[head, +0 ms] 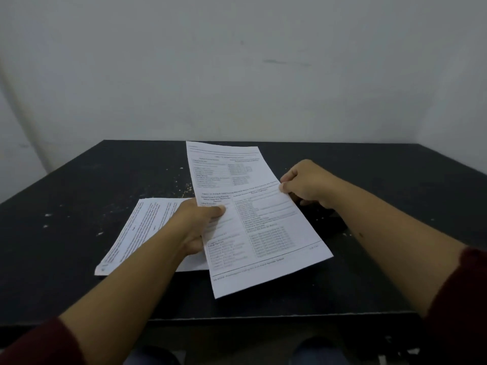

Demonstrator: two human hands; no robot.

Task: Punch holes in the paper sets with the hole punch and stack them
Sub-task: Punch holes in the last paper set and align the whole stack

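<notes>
A printed paper set (253, 219) is held above the middle of the frame, tilted so its top edge points toward the far wall and its lower corner hangs over the near part of the bench (79, 193). The left hand (200, 222) grips its left edge, thumb lying on the printed face and the fingers curled underneath, out of sight. The right hand (305, 184) pinches the right edge, fingers (286, 184) curled tight onto the sheet. Just left of center and partly under the held set, a second stack of printed pages (137, 233) lies flat on the bench, its right part hidden by the left forearm. A dark object sits below the right hand, mostly covered by the paper; what it is cannot be told. The bench is black and speckled with pale flecks. Dark red sleeves (461, 299) show at the lower corners, and a pale wall (237, 61) fills the upper half.
</notes>
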